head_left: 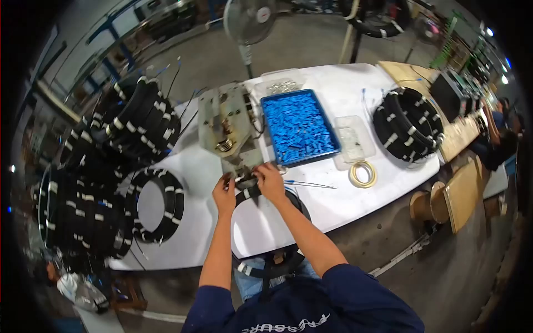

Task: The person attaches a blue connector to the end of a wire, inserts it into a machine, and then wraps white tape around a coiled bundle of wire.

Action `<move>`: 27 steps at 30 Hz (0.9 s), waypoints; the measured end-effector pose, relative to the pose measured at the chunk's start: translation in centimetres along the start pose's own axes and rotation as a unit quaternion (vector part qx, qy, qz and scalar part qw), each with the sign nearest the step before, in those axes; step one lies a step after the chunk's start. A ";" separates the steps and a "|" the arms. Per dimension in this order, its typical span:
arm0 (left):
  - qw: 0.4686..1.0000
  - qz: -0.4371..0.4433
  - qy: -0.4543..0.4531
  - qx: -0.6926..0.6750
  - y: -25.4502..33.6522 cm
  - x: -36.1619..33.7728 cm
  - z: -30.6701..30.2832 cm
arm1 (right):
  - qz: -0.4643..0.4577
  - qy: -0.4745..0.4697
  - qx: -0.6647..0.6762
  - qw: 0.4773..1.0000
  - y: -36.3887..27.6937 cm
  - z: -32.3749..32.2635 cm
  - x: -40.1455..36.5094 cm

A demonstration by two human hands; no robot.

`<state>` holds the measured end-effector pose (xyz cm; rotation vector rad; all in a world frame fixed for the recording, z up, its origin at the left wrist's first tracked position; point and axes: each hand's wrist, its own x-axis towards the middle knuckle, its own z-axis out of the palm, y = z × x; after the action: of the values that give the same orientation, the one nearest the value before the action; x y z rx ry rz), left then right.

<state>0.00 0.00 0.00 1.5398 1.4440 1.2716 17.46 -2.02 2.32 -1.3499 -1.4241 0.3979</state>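
Observation:
A coil of black cable [248, 193] with white tape bands lies in front of me, its near side hanging over the table edge to my lap. My left hand [224, 192] pinches at the cable just below the front of a grey-green bench machine [225, 125]. On the other side, my right hand [269, 181] is closed at the cable too; exactly what its fingertips grip is hidden. Thin wire ends with a blue tip [291, 182] stick out to the right of that hand. Just beyond it stands a blue tray [337, 150] full of small blue connector pieces.
Taped black coils [83, 213] are stacked at the left, with a single coil [179, 206] lying nearby. A tape roll [362, 174], a clear plastic box [355, 139] and another coil stack [411, 127] are on the right. A fan [248, 22] stands behind; another person [494, 150] is far right.

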 end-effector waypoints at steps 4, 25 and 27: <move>1.000 -0.019 0.021 -0.013 0.7 -2.6 0.0 | -0.062 0.030 0.000 0.998 -0.2 -1.8 -1.8; 0.952 -0.079 -0.160 -0.250 7.4 -1.1 12.3 | 0.232 0.029 0.196 0.952 -0.5 -7.7 -1.3; 0.952 -0.065 -0.162 -0.250 6.6 -1.0 12.5 | 0.193 -0.093 0.092 0.972 0.4 -10.1 -0.3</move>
<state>14.02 -0.22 2.12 1.2150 0.9075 1.1316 26.06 -6.29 5.49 -1.4646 -1.2335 0.9115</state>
